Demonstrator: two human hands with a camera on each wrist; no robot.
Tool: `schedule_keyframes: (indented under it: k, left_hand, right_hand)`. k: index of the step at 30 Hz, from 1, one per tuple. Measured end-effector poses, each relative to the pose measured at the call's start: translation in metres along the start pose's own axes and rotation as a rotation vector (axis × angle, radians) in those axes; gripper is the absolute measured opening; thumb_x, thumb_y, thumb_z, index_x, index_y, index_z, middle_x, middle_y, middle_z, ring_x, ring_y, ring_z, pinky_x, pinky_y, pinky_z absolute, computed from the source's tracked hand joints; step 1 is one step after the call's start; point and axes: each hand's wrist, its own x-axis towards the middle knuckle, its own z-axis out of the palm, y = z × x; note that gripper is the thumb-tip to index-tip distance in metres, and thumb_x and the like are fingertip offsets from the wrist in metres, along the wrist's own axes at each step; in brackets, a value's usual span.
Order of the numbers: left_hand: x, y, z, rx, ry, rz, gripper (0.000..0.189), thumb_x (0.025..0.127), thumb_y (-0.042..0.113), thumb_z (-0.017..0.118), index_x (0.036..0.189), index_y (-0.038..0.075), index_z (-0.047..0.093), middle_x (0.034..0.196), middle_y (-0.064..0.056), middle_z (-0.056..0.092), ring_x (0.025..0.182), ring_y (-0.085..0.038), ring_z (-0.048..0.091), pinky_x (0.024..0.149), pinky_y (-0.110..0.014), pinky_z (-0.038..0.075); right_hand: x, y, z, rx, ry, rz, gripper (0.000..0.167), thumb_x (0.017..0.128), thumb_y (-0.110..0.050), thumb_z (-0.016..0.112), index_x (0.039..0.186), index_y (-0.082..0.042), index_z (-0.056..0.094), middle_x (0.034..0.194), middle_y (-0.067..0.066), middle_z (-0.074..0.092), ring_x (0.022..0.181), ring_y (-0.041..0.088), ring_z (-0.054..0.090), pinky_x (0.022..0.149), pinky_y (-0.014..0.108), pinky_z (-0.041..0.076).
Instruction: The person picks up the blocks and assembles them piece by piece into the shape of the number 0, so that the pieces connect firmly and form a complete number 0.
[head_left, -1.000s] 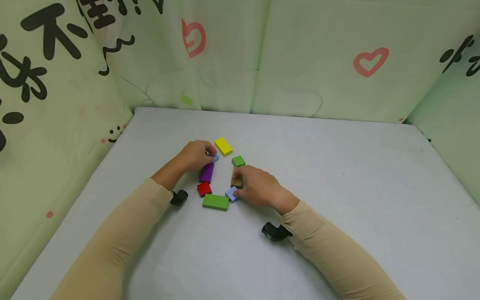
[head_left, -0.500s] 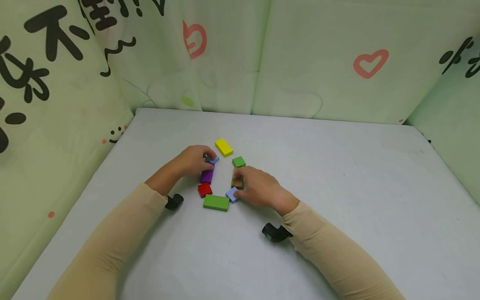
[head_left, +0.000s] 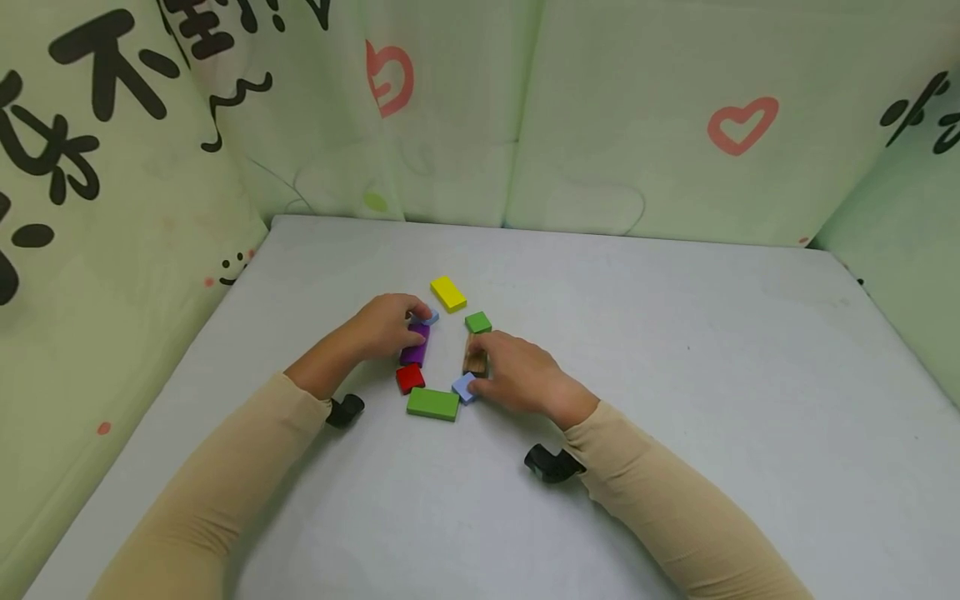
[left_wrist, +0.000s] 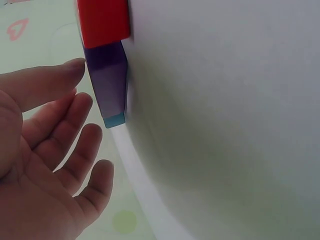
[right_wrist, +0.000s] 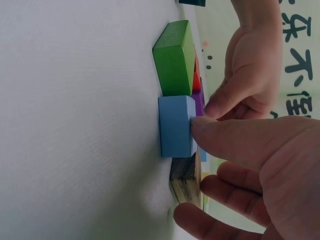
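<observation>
Several coloured blocks form a loose ring on the table. My left hand [head_left: 386, 327] is at the ring's left side, its fingertips by the far light blue block [head_left: 432, 317] and its thumb over the purple block [head_left: 414, 353]. In the left wrist view its fingers are loosely bent, beside the purple block [left_wrist: 108, 80]. My right hand [head_left: 521, 375] rests at the right side. Its thumb touches the near light blue block [right_wrist: 176, 127], and its fingers are spread by the brown wood-grain block [right_wrist: 186, 181].
A red block [head_left: 410, 379] and a long green block [head_left: 432, 404] make up the near end of the ring. A small green block [head_left: 477, 322] and a yellow block [head_left: 448, 294] lie at the far end. Printed cloth walls [head_left: 622, 125] stand behind the white table [head_left: 675, 417].
My left hand has drawn slightly nearer, its thumb shifting from the far light blue block onto the purple one. The right hand has stayed in place.
</observation>
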Motion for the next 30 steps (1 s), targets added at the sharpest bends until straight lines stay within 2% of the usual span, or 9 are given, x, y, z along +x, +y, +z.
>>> schedule_keyframes:
  k: [8,13,23,30]
  left_hand:
    - [-0.004,-0.003,0.002,0.025,0.017,0.011,0.029,0.095,0.010,0.068,0.123,0.005,0.064,0.120,-0.012,0.062,0.110,-0.028,0.055,0.094,-0.038,0.052]
    - [-0.007,-0.004,0.003,0.031,0.016,0.020,0.026,0.096,0.009,0.067,0.122,0.004,0.065,0.116,-0.012,0.063,0.107,-0.027,0.056,0.094,-0.037,0.052]
    - [-0.015,-0.006,0.004,0.068,0.001,0.034,0.032,0.094,0.013,0.071,0.125,0.006,0.067,0.125,-0.011,0.063,0.115,-0.027,0.055,0.100,-0.039,0.049]
    - [-0.021,-0.009,0.006,0.068,-0.008,0.054,0.035,0.092,0.017,0.075,0.125,0.008,0.068,0.127,-0.011,0.063,0.116,-0.028,0.055,0.098,-0.038,0.050]
  right_hand:
    - [0.001,0.000,0.000,0.001,-0.004,-0.002,0.041,0.091,-0.024,0.075,0.125,-0.007,0.061,0.114,0.006,0.061,0.099,0.022,0.057,0.087,0.039,0.050]
    - [0.001,0.001,0.001,0.001,-0.001,-0.004,0.040,0.090,-0.023,0.075,0.124,-0.008,0.061,0.113,0.005,0.061,0.099,0.022,0.057,0.087,0.039,0.050]
    - [0.001,0.000,0.000,-0.001,0.001,-0.002,0.038,0.090,-0.023,0.075,0.122,-0.008,0.062,0.112,0.005,0.061,0.099,0.022,0.057,0.087,0.039,0.050]
    - [0.001,0.001,0.001,0.002,0.004,-0.004,0.037,0.090,-0.024,0.075,0.121,-0.009,0.062,0.110,0.004,0.061,0.096,0.021,0.056,0.085,0.039,0.050]
